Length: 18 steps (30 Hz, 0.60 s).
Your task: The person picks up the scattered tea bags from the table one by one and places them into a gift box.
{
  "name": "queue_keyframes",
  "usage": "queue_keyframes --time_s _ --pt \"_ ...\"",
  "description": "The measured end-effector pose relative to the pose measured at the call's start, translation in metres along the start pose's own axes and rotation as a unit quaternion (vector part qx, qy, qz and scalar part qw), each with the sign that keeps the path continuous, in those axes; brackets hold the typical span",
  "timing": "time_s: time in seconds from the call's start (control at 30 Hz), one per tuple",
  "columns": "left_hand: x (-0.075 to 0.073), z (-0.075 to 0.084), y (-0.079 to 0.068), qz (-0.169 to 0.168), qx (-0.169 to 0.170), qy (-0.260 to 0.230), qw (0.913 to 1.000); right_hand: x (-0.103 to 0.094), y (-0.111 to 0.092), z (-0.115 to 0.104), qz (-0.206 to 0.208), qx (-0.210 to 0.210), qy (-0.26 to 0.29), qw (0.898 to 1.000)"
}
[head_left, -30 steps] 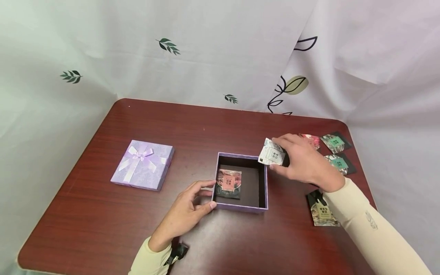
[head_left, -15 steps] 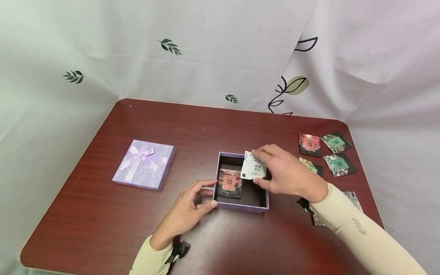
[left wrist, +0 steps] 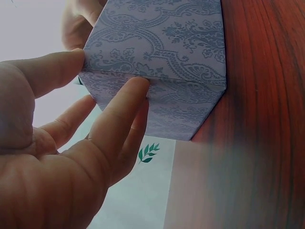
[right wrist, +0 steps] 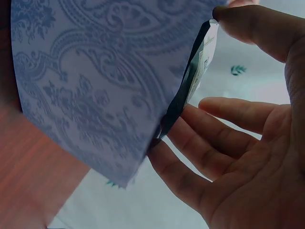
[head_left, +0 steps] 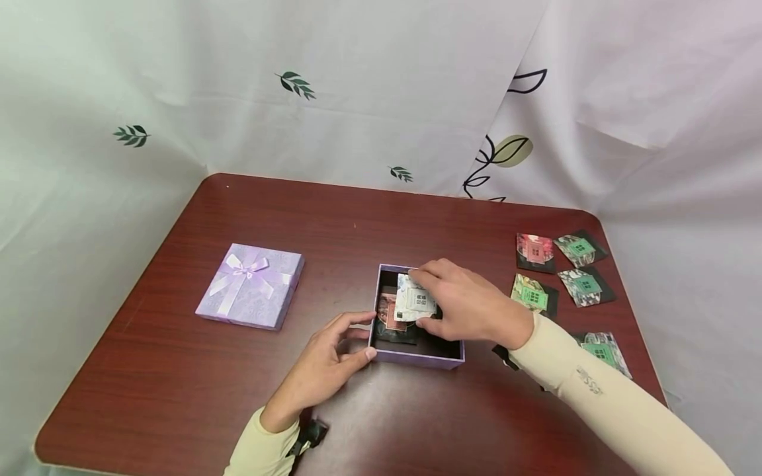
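Note:
A purple patterned box point(head_left: 417, 358) stands uncovered on the table. My left hand point(head_left: 324, 363) is at its left side, thumb by the front left corner; the left wrist view shows the fingertips resting against the box's outer wall point(left wrist: 157, 38). In my right hand point(head_left: 467, 305) a white sachet point(head_left: 412, 297) is pinched by its edges above the box. Its dark back shows in the right wrist view, with thumb point(right wrist: 248, 21) and fingers on opposite edges. Partly covered by it, a red-and-black sachet point(head_left: 391, 322) lies in the box's left part.
To the left lies the purple lid point(head_left: 253, 281) with a ribbon bow. Several sachets are spread along the table's right side, among them a red one point(head_left: 535, 252) and a yellow-green one point(head_left: 534, 294). A patterned curtain point(head_left: 351, 119) hangs behind the table point(head_left: 286, 205).
My right hand has carried the white sachet leftward, from the box's right wall to above the red-and-black sachet. My left hand has stayed at the box.

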<state>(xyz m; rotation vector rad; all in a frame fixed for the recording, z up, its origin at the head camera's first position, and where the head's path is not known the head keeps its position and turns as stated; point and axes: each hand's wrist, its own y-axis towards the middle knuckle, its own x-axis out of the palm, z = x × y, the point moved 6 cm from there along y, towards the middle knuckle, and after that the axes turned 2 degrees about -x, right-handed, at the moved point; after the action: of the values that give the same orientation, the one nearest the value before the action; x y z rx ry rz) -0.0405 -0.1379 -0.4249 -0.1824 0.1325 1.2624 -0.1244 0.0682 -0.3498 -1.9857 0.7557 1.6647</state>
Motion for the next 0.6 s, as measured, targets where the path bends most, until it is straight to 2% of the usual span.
queue_keyframes --time_s 0.33,0.6 --pt "-0.001 0.002 0.0 -0.004 0.003 -0.005 1.0 0.03 0.021 -0.009 -0.042 -0.015 -0.017 0.999" --pt "-0.001 0.001 0.001 -0.004 0.002 -0.011 0.9999 0.049 0.031 -0.014 -0.056 -0.02 -0.015 0.998"
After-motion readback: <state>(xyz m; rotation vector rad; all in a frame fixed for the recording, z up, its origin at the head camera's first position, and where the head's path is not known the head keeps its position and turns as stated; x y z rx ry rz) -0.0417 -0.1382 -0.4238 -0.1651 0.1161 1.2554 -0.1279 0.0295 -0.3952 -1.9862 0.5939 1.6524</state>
